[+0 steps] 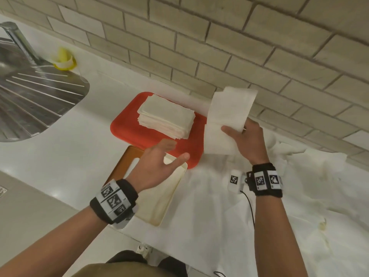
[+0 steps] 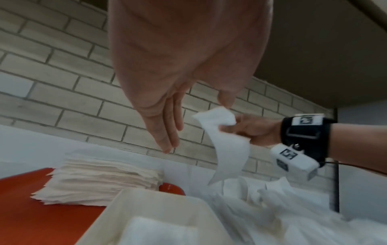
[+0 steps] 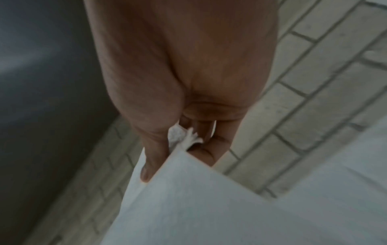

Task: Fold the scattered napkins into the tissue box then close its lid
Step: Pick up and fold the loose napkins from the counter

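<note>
Right hand point(image 1: 247, 140): it is pinching one napkin point(image 1: 229, 118) between thumb and curled fingers, holding it in the air at right of centre in the head view — the sheet is hanging open, not yet folded.
Left hand point(image 1: 159, 166): it is hovering with fingers straight and spread, holding nothing, just above the near corner of the tissue box point(image 1: 171, 196); the two hands are apart.
Tissue box: it is sitting open on the tabletop point(image 1: 69, 156) at lower centre of the frame — a cream tray in which the left wrist view is showing something white and flat, too blurred to name.
Lid: the brown-edged piece point(image 1: 123, 162) peeking out at the box's left side is probably the lid; I cannot tell for certain. Nothing is covering the box.
Folded stack point(image 1: 165, 116): a neat pile of folded napkins is resting on the red tray point(image 1: 123, 126) at centre of the frame, outside the box.
Loose napkins point(image 1: 299, 186): a wide heap is lying crumpled across the tabletop at lower right.
Progress: by my reading the folding is partway along; many sheets are waiting, the stack looks still due for the box, and closing the lid is not yet done.
</note>
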`<act>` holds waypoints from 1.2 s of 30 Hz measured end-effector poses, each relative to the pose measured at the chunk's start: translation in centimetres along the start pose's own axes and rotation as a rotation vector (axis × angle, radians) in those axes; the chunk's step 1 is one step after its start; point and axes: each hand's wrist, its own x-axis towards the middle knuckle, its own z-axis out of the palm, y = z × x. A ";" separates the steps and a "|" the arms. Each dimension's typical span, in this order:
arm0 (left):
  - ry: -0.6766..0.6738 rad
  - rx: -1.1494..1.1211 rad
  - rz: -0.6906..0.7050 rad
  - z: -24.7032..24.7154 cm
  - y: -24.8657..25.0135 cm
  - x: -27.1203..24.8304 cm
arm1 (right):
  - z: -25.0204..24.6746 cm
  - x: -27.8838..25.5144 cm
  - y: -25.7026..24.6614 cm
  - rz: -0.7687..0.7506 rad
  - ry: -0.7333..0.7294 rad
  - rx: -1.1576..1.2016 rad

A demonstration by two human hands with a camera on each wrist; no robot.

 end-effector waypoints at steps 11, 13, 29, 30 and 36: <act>-0.079 -0.382 0.012 -2.9 0.7 -2.1 | 4.6 -9.1 -9.1 0.017 0.103 0.587; -0.089 -0.305 -0.040 -2.9 -1.0 -2.5 | 5.5 -8.8 -8.6 0.090 0.178 0.641; -0.015 -0.048 -0.048 -0.2 -2.5 -3.6 | 6.6 -14.4 -6.6 0.076 -0.057 0.521; -0.030 -0.362 -0.084 -1.1 -1.3 -3.8 | 6.8 -15.0 -6.4 0.074 -0.097 0.503; 0.179 -0.596 -0.005 -2.0 -0.1 -2.8 | 9.8 -17.1 -5.9 0.220 -0.194 0.477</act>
